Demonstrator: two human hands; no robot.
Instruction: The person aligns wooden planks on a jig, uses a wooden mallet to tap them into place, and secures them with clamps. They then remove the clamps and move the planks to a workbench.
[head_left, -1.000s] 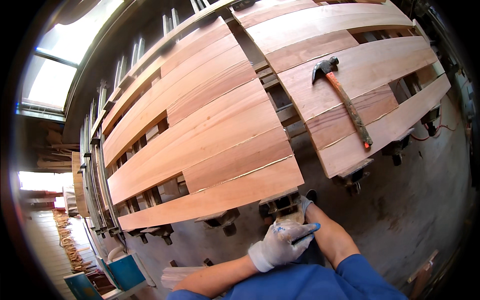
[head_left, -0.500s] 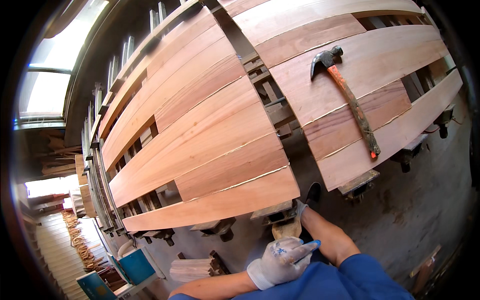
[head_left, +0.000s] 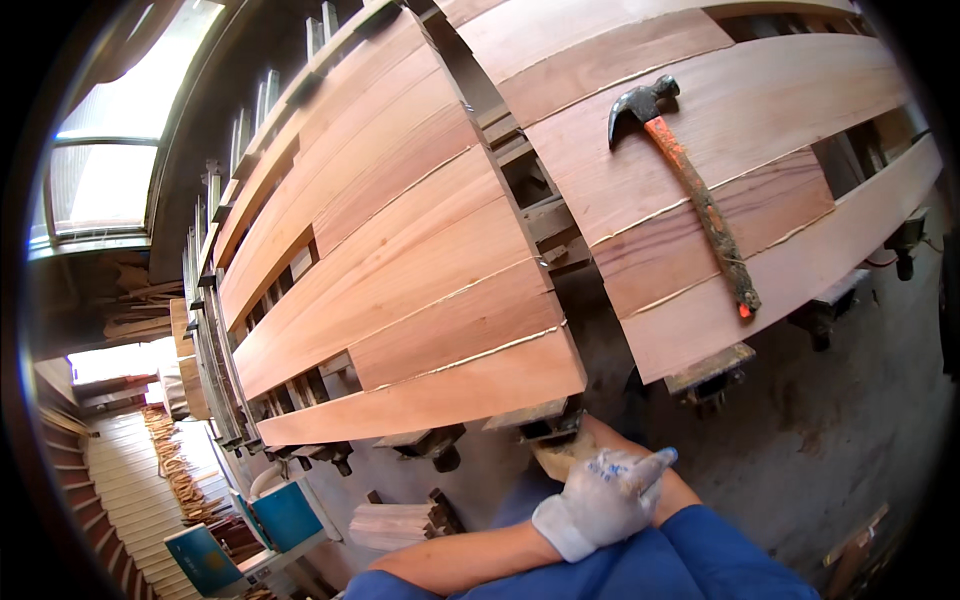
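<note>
My left hand (head_left: 607, 497), in a white glove with blue marks, is low in front of me over my right forearm (head_left: 676, 492). Its fingers are curled, one blue-tipped finger pointing right; whether anything is inside them is hidden. My right forearm reaches up to the end of a metal clamp (head_left: 548, 424) under the near edge of the left wooden panel (head_left: 440, 300). My right hand is hidden there. A tan, rounded object (head_left: 560, 457) shows between the clamp end and my left glove; its kind is unclear. Pale glue lines run along the panel's board joints.
On the right panel (head_left: 720, 110) lies a claw hammer (head_left: 690, 180) with a worn orange handle. A dark gap separates the two panels. More clamp ends (head_left: 425, 445) stick out along the near edges. Stacked wood pieces (head_left: 400, 522) and blue boxes (head_left: 287, 515) are at lower left.
My left hand has moved right, over my right forearm. My right glove, partly visible before, is now hidden by the clamp end. The view has shifted slightly; the hammer lies as before.
</note>
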